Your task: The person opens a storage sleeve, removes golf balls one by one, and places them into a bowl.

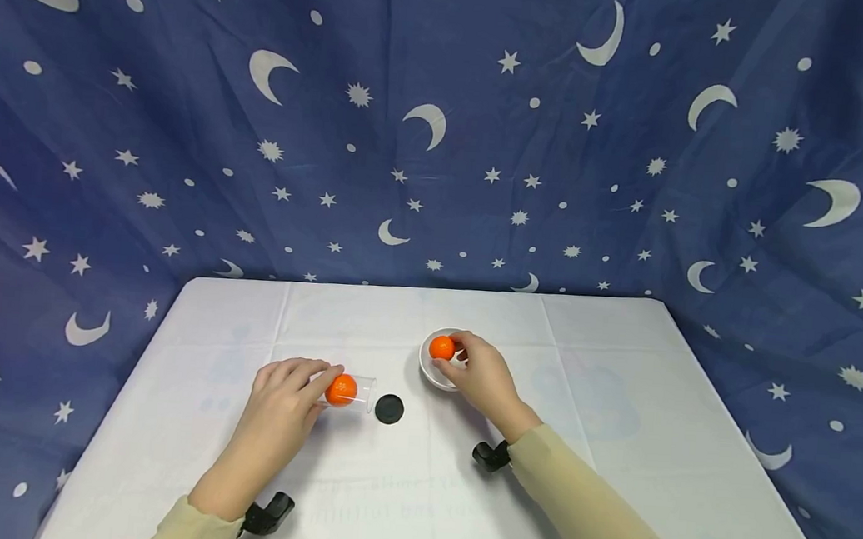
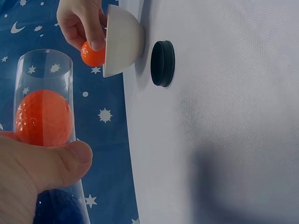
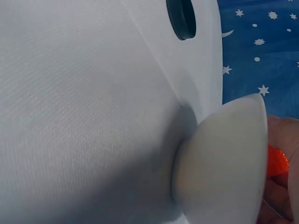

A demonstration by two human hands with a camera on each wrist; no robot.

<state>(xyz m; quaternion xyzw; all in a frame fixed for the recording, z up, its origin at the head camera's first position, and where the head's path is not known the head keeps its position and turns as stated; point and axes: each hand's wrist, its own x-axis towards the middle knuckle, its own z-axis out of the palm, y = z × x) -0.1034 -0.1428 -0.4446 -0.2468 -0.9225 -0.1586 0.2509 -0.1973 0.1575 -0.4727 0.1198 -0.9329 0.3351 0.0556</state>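
My left hand [image 1: 279, 409] grips a clear tube [image 1: 364, 393] that lies tilted toward the right. Inside it is an orange ball [image 1: 341, 389], and the left wrist view shows a dark blue ball [image 2: 58, 207] lower down, partly behind the thumb. Over the white bowl [image 1: 425, 368], my right hand [image 1: 485, 380] pinches another orange ball [image 1: 442, 348] between thumb and fingers. In the left wrist view that ball sits at the bowl's rim. The right wrist view shows mostly the bowl's outer wall, which hides much of the ball.
A round dark lid [image 1: 389, 408] lies on the white tablecloth [image 1: 416, 486] between the tube's mouth and the bowl. Behind the table hangs a blue curtain [image 1: 466, 205] with moons and stars. A black wrist camera [image 1: 492, 456] is strapped below the right hand.
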